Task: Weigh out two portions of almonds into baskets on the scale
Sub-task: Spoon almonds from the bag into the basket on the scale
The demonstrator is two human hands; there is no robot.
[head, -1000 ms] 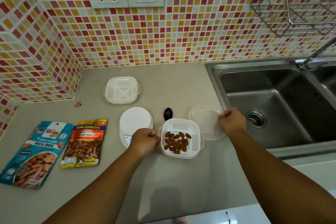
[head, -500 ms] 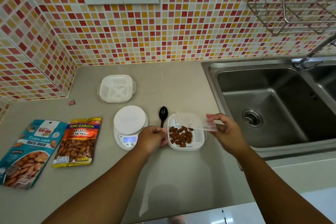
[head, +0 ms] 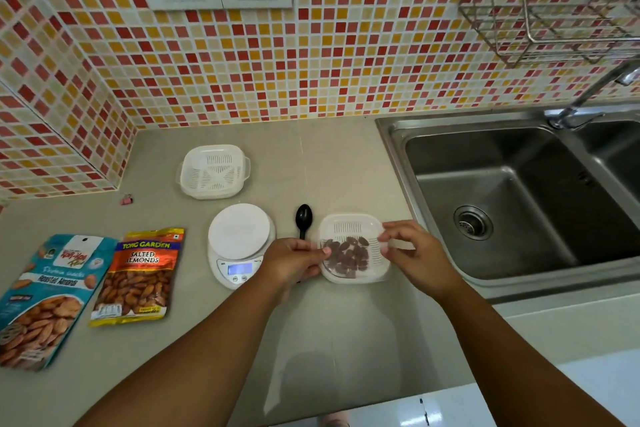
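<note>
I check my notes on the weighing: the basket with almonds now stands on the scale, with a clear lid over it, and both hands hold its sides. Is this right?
Not quite. In the head view the basket with almonds stands on the counter right of the scale, whose platform is bare. The rest holds: the clear lid covers it, and the left hand and right hand hold its sides.

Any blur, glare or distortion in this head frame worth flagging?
Head view: wide-angle bending at the edges, the wire rack skewed; almonds dulled under the translucent lid; soft shadows below the hands; glare on the white surface at the bottom edge.
</note>
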